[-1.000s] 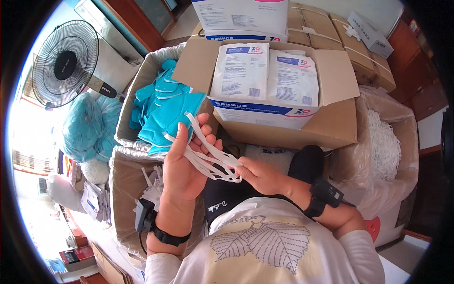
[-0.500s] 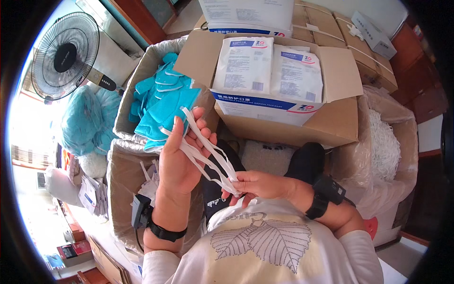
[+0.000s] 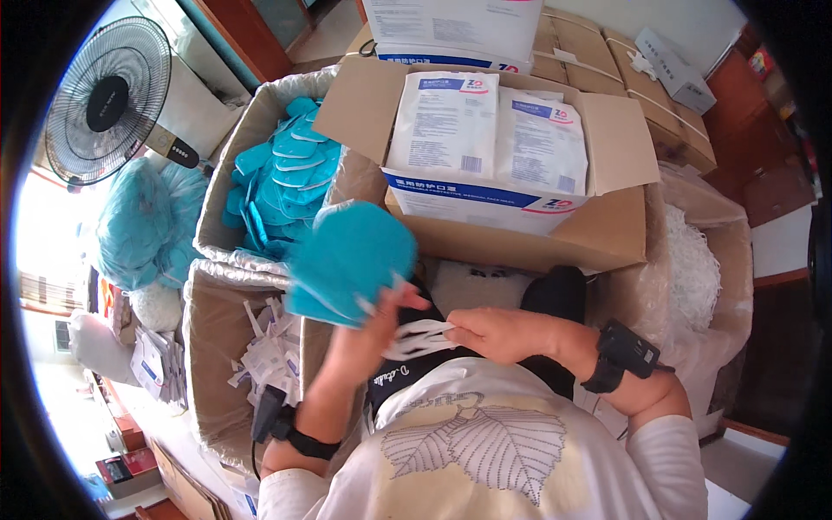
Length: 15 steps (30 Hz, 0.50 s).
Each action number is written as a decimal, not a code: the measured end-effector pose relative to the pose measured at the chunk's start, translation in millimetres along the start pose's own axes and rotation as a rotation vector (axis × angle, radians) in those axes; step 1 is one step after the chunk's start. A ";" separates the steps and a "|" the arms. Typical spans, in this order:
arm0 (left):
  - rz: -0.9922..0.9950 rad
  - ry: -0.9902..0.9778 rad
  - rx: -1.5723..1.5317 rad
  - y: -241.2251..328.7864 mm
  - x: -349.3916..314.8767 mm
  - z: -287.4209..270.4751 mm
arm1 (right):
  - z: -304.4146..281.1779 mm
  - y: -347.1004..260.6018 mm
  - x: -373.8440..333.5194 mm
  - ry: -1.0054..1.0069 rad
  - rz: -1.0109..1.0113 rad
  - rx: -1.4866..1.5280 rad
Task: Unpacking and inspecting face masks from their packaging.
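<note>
My left hand (image 3: 368,325) is clamped on a teal mask (image 3: 351,260), lifted just above my lap; my right hand (image 3: 498,334) is pinched shut on its white straps (image 3: 416,338) between both hands. Plenty of teal masks wait in the carton (image 3: 282,178) beyond my left hand, so lots is left.

Fan (image 3: 108,100) left of mask box (image 3: 260,186)

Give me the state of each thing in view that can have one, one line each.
Left hand: raised, fingers pinching a teal mask.
Teal mask: held up, folded.
Right hand: gripping white straps.
White straps: bunched between both hands.
Front carton: flaps open, two sealed white packets on top.
Left carton: open, piled with teal masks.
Fan: upright; spinning or not, cannot tell.
</note>
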<state>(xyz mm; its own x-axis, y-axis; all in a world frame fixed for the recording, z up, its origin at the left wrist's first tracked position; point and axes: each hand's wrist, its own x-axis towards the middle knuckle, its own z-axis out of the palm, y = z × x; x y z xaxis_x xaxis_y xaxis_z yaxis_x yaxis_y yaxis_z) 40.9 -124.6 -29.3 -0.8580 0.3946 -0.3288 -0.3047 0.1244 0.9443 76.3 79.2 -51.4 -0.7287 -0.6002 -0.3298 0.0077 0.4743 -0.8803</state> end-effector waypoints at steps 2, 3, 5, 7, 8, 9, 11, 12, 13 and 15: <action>0.211 -0.144 0.203 -39.1 -2.9 18.9 | -2.1 2.8 0.3 -0.028 -0.005 -0.004; -0.075 -0.238 0.184 -34.0 -7.2 26.7 | -3.4 4.3 0.0 -0.052 -0.012 -0.002; -0.022 -0.321 0.129 -47.3 -5.6 32.5 | -6.1 1.7 -3.2 -0.081 0.047 -0.042; -0.137 -0.401 0.106 -52.0 -5.5 33.7 | -5.2 4.4 -7.6 -0.113 0.105 -0.078; -0.076 -0.446 0.071 -57.8 -5.2 35.2 | -3.2 9.6 -9.2 -0.130 0.076 -0.076; -0.014 -0.492 0.036 -62.3 -3.6 35.7 | -1.8 12.2 -10.1 -0.146 0.046 -0.073; 0.136 -0.521 0.163 -66.0 0.3 33.1 | 1.5 7.2 -15.5 -0.171 0.084 -0.113; 0.287 -0.539 0.290 -64.1 0.9 31.7 | 3.4 3.6 -18.9 -0.201 0.116 -0.153; 0.284 -0.543 0.288 -59.8 -1.2 29.5 | 4.6 -1.1 -20.7 -0.201 0.120 -0.149; 0.130 -0.638 0.502 -46.5 -6.4 24.1 | 5.9 -9.6 -21.7 -0.338 0.172 -0.174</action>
<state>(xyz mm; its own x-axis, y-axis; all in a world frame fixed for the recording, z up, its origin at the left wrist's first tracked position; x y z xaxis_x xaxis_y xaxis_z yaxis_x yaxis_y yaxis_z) 70.5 -110.9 -70.8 -0.4272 0.8569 -0.2884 0.1321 0.3747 0.9177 96.1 83.9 -37.8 -0.4605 -0.6664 -0.5863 -0.0268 0.6707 -0.7412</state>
